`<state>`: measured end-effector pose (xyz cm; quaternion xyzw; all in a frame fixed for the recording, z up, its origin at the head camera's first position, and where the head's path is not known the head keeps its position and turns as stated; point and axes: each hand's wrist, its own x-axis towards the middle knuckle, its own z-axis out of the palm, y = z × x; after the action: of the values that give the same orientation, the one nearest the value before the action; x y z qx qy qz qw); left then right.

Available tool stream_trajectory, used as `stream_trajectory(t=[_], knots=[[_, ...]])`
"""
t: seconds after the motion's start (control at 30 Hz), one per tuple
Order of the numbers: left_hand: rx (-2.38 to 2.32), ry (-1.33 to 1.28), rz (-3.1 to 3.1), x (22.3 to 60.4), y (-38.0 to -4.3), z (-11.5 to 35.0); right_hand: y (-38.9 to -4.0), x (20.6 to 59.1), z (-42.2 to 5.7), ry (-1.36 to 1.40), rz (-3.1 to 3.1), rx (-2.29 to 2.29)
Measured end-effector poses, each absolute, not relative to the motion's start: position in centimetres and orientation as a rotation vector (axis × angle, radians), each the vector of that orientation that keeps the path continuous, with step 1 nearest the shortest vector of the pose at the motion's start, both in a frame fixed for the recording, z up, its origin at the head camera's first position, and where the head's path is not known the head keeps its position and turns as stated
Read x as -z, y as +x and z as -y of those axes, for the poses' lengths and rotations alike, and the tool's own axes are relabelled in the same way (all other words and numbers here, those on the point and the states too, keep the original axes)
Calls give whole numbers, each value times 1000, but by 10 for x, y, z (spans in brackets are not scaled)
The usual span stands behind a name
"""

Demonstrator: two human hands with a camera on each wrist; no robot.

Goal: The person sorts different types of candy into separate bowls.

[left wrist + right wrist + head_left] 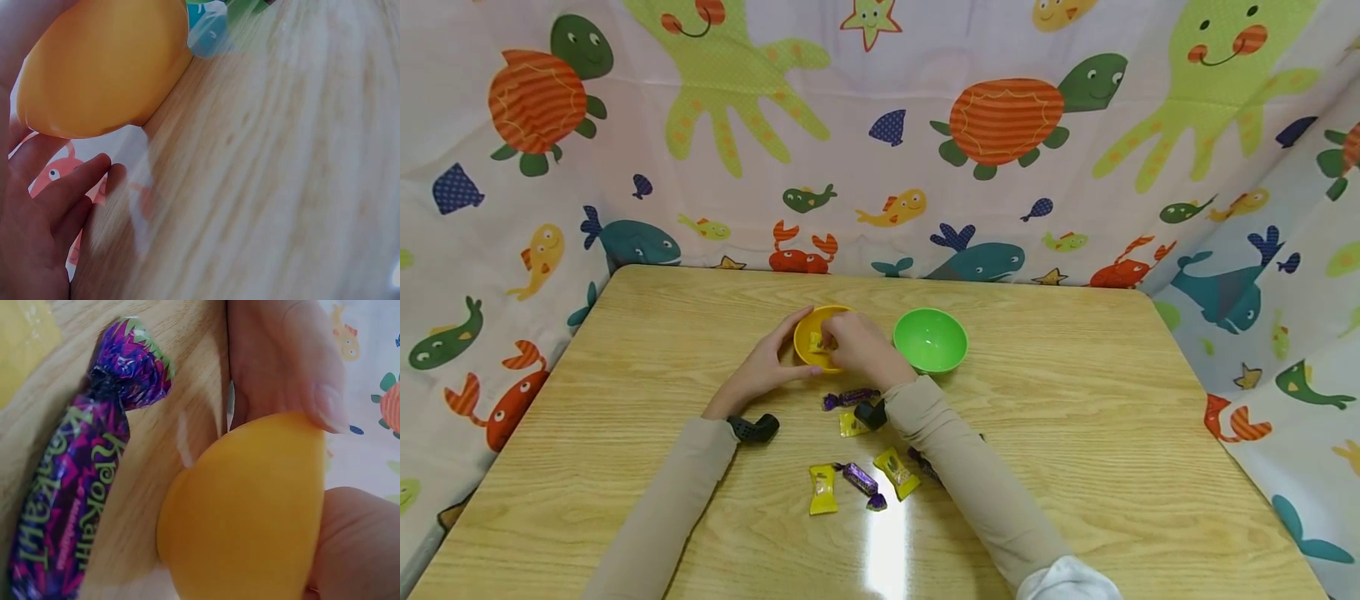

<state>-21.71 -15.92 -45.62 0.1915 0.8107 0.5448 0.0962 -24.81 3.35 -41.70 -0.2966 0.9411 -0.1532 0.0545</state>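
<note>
My left hand (766, 360) holds the yellow bowl (803, 327) by its left side. Its thumb lies on the rim nearest me and its fingers reach round the far side. Over the bowl's right edge, my right hand (867, 350) reaches in with bent fingers and pinches a yellow-wrapped candy (816, 342) inside; the fingertips are partly hidden. The right wrist view shows the bowl's outer wall (244, 506) and a purple-wrapped candy (69, 494) beside it on the table.
A green bowl (931, 340) stands right of the yellow one. Nearer me lie yellow-wrapped candies (823, 489) and purple-wrapped candies (860, 479), some partly covered by the right arm. A patterned curtain (850, 167) hangs behind the wooden table (1075, 400).
</note>
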Motion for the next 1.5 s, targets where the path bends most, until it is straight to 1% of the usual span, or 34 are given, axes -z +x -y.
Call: stream_trajectory(t=[0.17,0.43,0.8,1.07,1.2,1.33,1.5], knots=[[-1631,577,-2385,457,-218,159,-248,413,-38,-893,-2872,495],[-1629,614,-2411,488,-235,167,-238,384,-51,-883,-2769,790],[-1619,642,-2447,492,-237,166,-204,359,-86,-1036,-2750,1087],[-1596,619,-2453,491,-236,165,-179,361,-106,-1114,-2768,1182],[-1589,604,-2443,477,-229,160,-169,366,-112,-1121,-2759,1209],[-1586,594,-2432,460,-220,157,-166,378,-115,-1129,-2718,1161],[-1589,614,-2445,458,-219,158,-167,397,-115,-1124,-2656,1021]])
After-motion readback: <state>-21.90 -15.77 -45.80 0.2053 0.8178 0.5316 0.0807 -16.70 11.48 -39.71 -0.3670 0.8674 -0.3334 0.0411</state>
